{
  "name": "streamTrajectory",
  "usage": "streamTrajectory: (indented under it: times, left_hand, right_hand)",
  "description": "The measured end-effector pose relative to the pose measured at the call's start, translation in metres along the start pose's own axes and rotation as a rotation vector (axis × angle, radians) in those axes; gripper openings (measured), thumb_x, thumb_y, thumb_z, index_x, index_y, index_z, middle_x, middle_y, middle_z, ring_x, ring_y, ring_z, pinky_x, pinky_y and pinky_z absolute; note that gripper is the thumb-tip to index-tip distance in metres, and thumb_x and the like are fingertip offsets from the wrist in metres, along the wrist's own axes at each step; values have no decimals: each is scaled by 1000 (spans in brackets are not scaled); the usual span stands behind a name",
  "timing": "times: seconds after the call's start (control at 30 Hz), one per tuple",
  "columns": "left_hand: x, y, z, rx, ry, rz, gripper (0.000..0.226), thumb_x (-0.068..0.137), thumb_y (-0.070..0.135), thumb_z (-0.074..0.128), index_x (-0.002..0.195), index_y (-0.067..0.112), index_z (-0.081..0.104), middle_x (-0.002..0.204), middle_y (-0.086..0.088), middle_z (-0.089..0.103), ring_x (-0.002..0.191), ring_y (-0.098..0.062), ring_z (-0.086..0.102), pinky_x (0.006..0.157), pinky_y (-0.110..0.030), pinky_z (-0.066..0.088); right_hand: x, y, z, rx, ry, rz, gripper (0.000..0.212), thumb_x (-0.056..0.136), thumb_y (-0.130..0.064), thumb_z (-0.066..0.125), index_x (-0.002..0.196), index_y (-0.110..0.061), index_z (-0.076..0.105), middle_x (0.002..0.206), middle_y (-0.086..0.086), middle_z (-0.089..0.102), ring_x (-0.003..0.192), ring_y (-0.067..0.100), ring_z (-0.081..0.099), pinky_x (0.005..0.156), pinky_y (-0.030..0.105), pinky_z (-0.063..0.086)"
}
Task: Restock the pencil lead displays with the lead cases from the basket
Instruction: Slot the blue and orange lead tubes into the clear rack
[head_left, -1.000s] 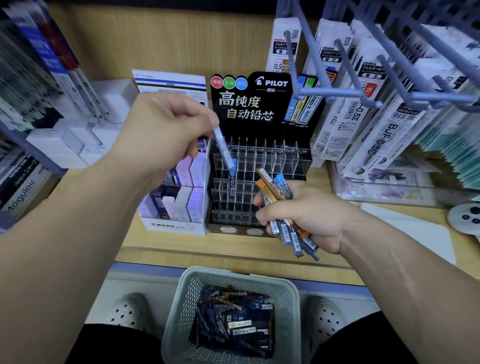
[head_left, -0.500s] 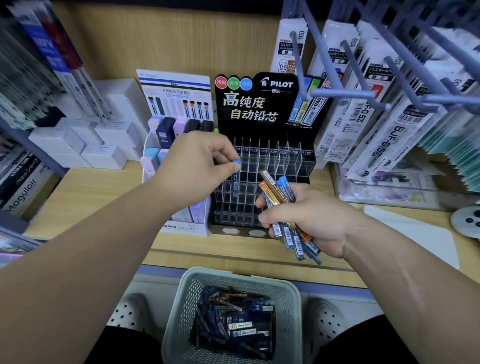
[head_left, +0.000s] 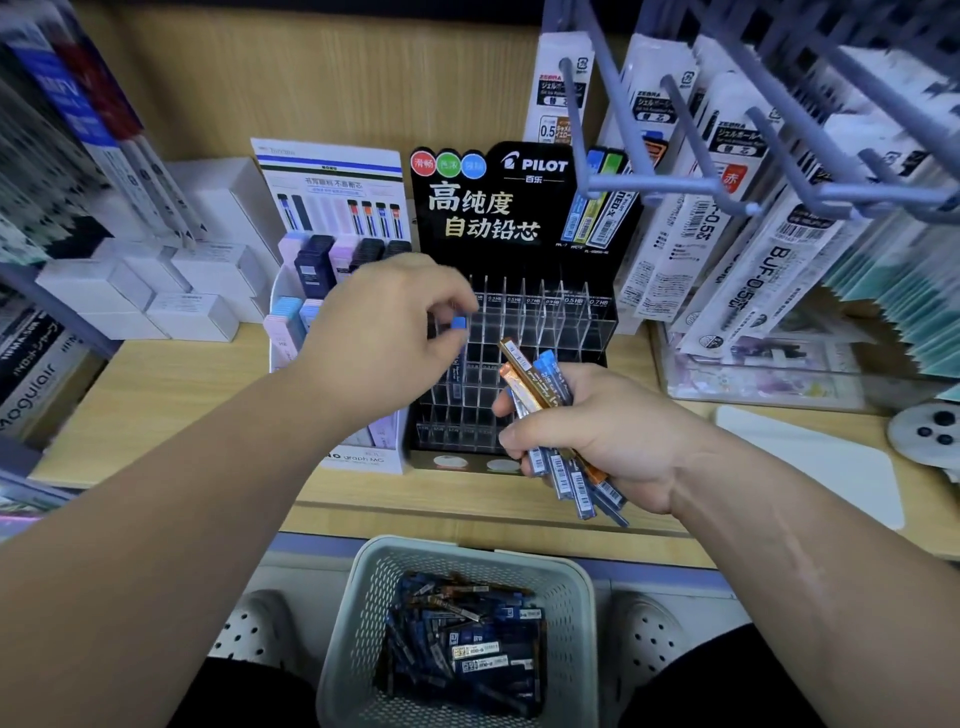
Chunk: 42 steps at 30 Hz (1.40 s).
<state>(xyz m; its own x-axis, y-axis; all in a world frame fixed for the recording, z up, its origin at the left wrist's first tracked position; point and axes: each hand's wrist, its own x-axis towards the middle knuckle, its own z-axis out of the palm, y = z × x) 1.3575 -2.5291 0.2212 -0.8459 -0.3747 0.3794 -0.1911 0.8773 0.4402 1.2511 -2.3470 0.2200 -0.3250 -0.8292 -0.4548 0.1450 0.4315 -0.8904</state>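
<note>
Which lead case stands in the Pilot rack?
The blue-capped case, upright in a left-side slot, its cap pinched by the left hand; the rest lie in the right hand or basket.

We log even, fairly bright light with soft shadows. Wide-angle bowing toward the edges — packets (head_left: 67, 119) at the shelf's (head_left: 156, 395) left edge smeared, left hand (head_left: 384, 338) slightly motion-blurred.

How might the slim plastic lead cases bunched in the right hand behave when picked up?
Probably stiff: the slim blue and orange plastic lead cases jut straight beyond the right hand. Likely slippery: they splay unevenly, glossy.
</note>
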Motion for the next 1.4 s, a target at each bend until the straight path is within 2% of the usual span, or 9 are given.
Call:
streamTrajectory:
  times: [0.1, 0.17, 0.43, 0.63, 0.83, 1.03, 1.2, 1.33, 1.4]
  left_hand:
    - [3, 28, -9, -381, -3, -196, 5, 89, 21, 71, 90, 24, 76, 77, 9, 68, 60, 1, 55, 62, -18, 43]
    - [2, 44, -9, -535, -118, -286, 9, 89, 25, 72, 82, 27, 77, 78, 6, 73, 67, -12, 63, 66, -29, 52]
    - [-2, 56, 0, -546, -301, -430, 11, 86, 13, 74, 75, 11, 77, 75, -12, 73, 71, -35, 66, 60, -40, 52]
    - [4, 49, -4, -620, -215, -548, 13, 88, 17, 72, 76, 17, 76, 59, 5, 65, 51, -5, 51, 58, -23, 42]
    - [15, 29, -37, -713, -22, -538, 16, 91, 10, 67, 78, 15, 73, 67, -1, 71, 46, -14, 34, 44, -19, 27]
    - [12, 4, -51, -627, 82, -500, 21, 89, 13, 71, 70, 20, 73, 65, 2, 69, 49, -15, 35, 48, -22, 30]
    - [5, -2, -45, -431, -20, -384, 12, 88, 15, 74, 77, 20, 76, 58, 9, 67, 49, -2, 51, 57, -15, 41]
    - [-2, 7, -28, -196, -72, -216, 6, 90, 13, 71, 87, 13, 76, 50, 24, 56, 51, 18, 49, 52, 0, 32]
    - [-4, 7, -18, -95, -50, -105, 7, 89, 15, 71, 91, 14, 78, 68, 22, 59, 64, 20, 50, 61, 1, 32]
  right_hand:
    - [1, 1, 2, -27, 5, -52, 22, 81, 7, 71, 98, -5, 65, 74, 8, 64, 65, 19, 61, 64, 27, 49]
    - [2, 1, 4, -43, 6, -69, 22, 81, 8, 71, 98, -3, 64, 66, 4, 64, 63, 19, 60, 60, 23, 48]
    - [4, 5, 11, -99, 19, -71, 20, 79, 9, 72, 92, -5, 66, 72, 5, 63, 63, 22, 60, 63, 32, 49]
    - [5, 4, 9, -118, 11, -65, 20, 78, 10, 72, 88, -5, 64, 86, 14, 63, 66, 23, 60, 63, 35, 51]
    - [4, 4, 6, -138, 12, -20, 22, 80, 4, 75, 96, -6, 65, 76, 0, 64, 66, 17, 63, 65, 31, 50]
    - [-3, -5, 5, 173, -66, 95, 21, 86, 8, 67, 98, -9, 63, 68, 6, 63, 55, 14, 59, 46, 22, 47]
    - [-3, -4, 7, 164, -66, 102, 22, 86, 7, 68, 100, -9, 63, 66, 5, 63, 56, 14, 59, 46, 23, 46]
    - [-3, -3, 7, 137, -63, 99, 23, 85, 6, 69, 101, -9, 63, 65, 3, 63, 56, 14, 59, 47, 24, 46]
    - [-3, -3, 7, 110, -48, 92, 23, 85, 6, 69, 101, -8, 63, 65, 3, 63, 57, 14, 60, 47, 23, 47]
